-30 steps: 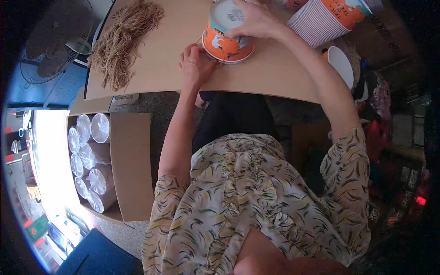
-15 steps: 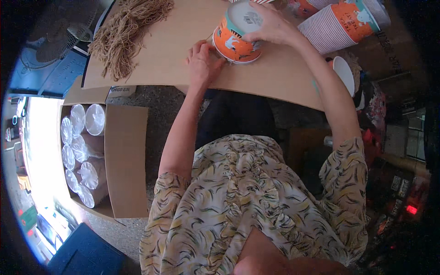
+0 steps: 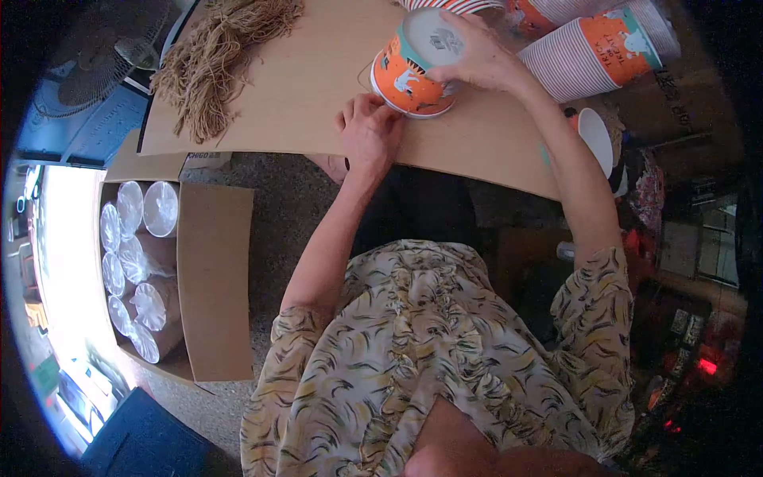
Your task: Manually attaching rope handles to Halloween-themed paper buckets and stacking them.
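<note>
An orange paper cup with a teal band and white ghost figures is upside down on the brown cardboard tabletop, its pale base up. My right hand is closed over the base and far side of the cup. At the cup's near left rim, my left hand has its fingers curled in and pressed together; what the fingertips hold is hidden. A thin strand of twine bows out from the cup's left side, just above the left fingers.
A bundle of brown twine lies at the table's far left. Nested orange cups lie at the far right, with a single cup nearer. An open carton of plastic-wrapped stacks stands on the floor at left.
My left hand has slid right along the cup's near rim, and its fingers are curled in more. The cup and my right hand have shifted slightly nearer and right. Striped rims behind show more.
</note>
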